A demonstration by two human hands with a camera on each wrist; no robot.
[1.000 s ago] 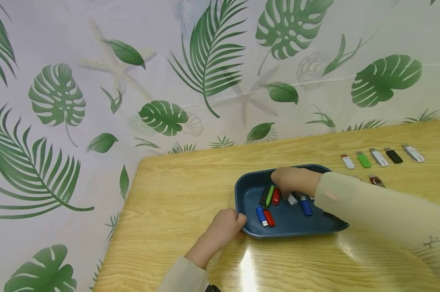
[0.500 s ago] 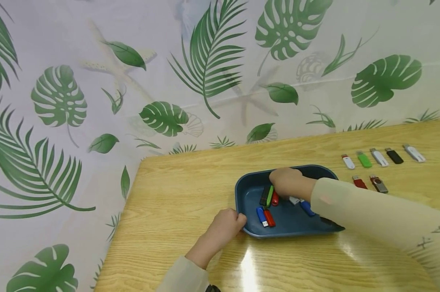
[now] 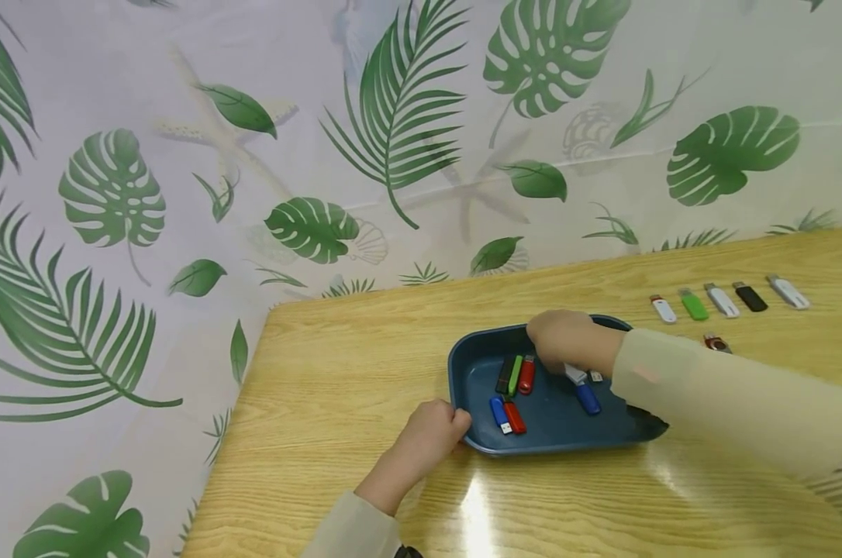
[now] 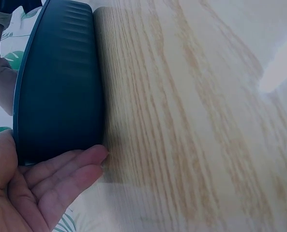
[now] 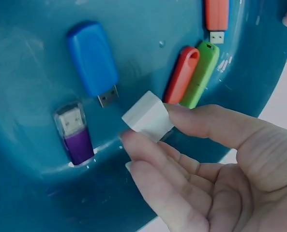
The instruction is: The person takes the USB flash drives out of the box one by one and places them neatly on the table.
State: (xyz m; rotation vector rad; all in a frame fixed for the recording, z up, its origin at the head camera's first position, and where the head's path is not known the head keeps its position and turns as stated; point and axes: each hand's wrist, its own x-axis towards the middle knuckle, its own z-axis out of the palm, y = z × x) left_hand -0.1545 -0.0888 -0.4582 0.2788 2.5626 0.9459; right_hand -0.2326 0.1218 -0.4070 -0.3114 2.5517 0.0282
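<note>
A dark blue plastic tray (image 3: 553,435) sits on the wooden table. My left hand (image 3: 431,426) holds its near left corner, thumb at the rim and fingers against the outer wall in the left wrist view. Inside the tray, my right hand (image 3: 566,341) pinches a white USB stick (image 5: 148,115) between thumb and fingers. Close to it in the right wrist view lie a blue USB stick (image 5: 92,58), a purple one with a clear cap (image 5: 78,145), a red one (image 5: 181,75) and a green one (image 5: 201,72).
At the tray's left side lie a black USB stick (image 3: 505,374), another blue one (image 3: 499,412) and another red one (image 3: 515,418). Several USB sticks, among them a green one (image 3: 693,304), stand in a row on the table at the right. A leaf-patterned cloth (image 3: 393,155) hangs behind.
My right hand shifted slightly left inside the tray, then back right. A red USB stick on the table, visible half a second ago, is now behind the right sleeve. The left hand stays put.
</note>
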